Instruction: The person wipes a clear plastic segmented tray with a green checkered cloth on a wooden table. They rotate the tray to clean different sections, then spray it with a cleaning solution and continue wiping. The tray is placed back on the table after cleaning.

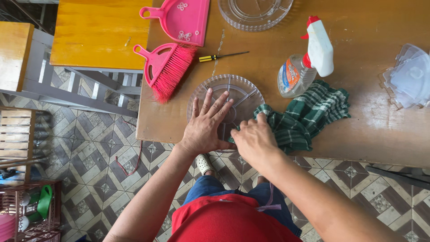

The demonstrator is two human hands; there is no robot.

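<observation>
A round clear plastic tray (pixel 239 89) with divider ribs lies near the front edge of the brown wooden table (pixel 367 130). My left hand (pixel 207 123) presses flat on the tray with fingers spread. My right hand (pixel 254 139) grips a bunched green plaid cloth (pixel 304 117) at the tray's right side. The cloth trails off to the right across the table.
A spray bottle (pixel 309 62) lies on its side behind the cloth. A pink hand brush (pixel 166 69), a pink dustpan (pixel 183 20) and a yellow-handled screwdriver (pixel 217 57) lie further back. Another clear tray (pixel 254 13) sits at the far edge, clear plastic pieces (pixel 410 78) at right. A wooden stool (pixel 98 31) stands left.
</observation>
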